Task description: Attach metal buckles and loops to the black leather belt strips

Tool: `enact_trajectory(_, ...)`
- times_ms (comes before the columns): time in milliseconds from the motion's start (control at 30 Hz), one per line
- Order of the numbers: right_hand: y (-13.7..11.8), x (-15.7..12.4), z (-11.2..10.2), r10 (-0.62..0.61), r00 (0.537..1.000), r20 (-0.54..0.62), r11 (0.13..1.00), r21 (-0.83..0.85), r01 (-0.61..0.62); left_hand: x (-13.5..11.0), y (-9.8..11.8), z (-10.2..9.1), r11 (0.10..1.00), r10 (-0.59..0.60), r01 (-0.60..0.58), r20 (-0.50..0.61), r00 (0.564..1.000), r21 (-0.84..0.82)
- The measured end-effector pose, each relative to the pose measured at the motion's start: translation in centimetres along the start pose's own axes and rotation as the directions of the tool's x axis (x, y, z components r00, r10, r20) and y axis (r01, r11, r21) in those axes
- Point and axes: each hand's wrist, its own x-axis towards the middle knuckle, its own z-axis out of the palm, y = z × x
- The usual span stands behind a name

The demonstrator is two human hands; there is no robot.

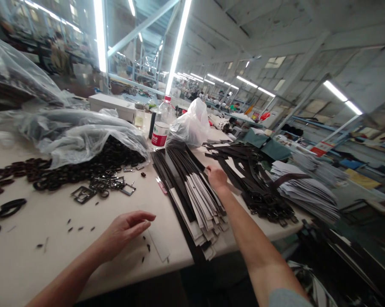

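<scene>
My left hand (128, 229) hovers at or rests on the pale tabletop, its fingers stretched out and nothing in them. Ahead and to the right, my right hand (217, 178) is closed on the end of a dark belt strap (194, 157), which slants up and left over the pile. Beneath it lies a stack of belt straps (197, 194), dark on one face and pale on the other. Small dark bits are scattered near my left hand. A pink-handled tool (161, 186) lies against the stack's left side.
Metal buckles (107, 184) and a heap of black loops (80, 166) lie left, partly under clear plastic (93, 128). Behind the stack stand a red-capped bottle (160, 123) and a white plastic bag (191, 123). Buckled belts (259, 192) and stacked pale sheets (303, 192) lie right.
</scene>
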Motion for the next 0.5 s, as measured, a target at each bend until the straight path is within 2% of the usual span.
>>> enact_trajectory(67,-1.0,-0.9,-1.8,-0.039,0.998,-0.056,0.999,0.003,0.039,0.1,0.0,0.0,0.996,0.009,-0.008,0.008,1.000,-0.088)
enact_trajectory(133,-2.2,-2.5,-3.6,-0.150,0.973,-0.176,0.988,0.010,0.154,0.2,0.1,0.0,0.976,-0.005,0.007,0.008,1.000,-0.219)
enact_trajectory(167,-2.8,-3.5,-4.4,-0.240,0.934,-0.266,0.968,0.006,0.251,0.2,0.1,0.0,0.954,-0.022,0.021,0.000,1.000,-0.300)
enact_trajectory(200,-3.4,-4.6,-5.1,-0.344,0.866,-0.362,0.930,-0.005,0.367,0.3,0.2,0.0,0.920,-0.044,0.035,-0.015,0.999,-0.390)
enact_trajectory(267,-4.5,-6.8,-6.1,-0.536,0.673,-0.509,0.797,-0.043,0.603,0.3,0.2,-0.3,0.820,-0.090,0.039,-0.060,0.994,-0.572)
enact_trajectory(300,-5.0,-7.9,-6.4,-0.601,0.585,-0.545,0.720,-0.053,0.692,0.3,0.2,-0.4,0.758,-0.103,0.022,-0.085,0.991,-0.652)
enact_trajectory(333,-5.4,-8.8,-6.5,-0.645,0.516,-0.563,0.651,-0.053,0.757,0.2,0.2,-0.6,0.695,-0.104,-0.005,-0.107,0.989,-0.719)
enact_trajectory(367,-5.8,-9.6,-6.5,-0.674,0.469,-0.571,0.597,-0.047,0.801,0.2,0.3,-0.9,0.638,-0.094,-0.036,-0.125,0.988,-0.769)
enact_trajectory(400,-6.0,-10.1,-6.4,-0.692,0.442,-0.571,0.561,-0.041,0.827,0.1,0.3,-1.1,0.588,-0.078,-0.066,-0.137,0.987,-0.806)
enact_trajectory(500,-6.1,-10.8,-5.6,-0.711,0.426,-0.559,0.533,-0.033,0.846,-0.2,0.6,-2.0,0.478,-0.079,-0.106,-0.163,0.984,-0.872)
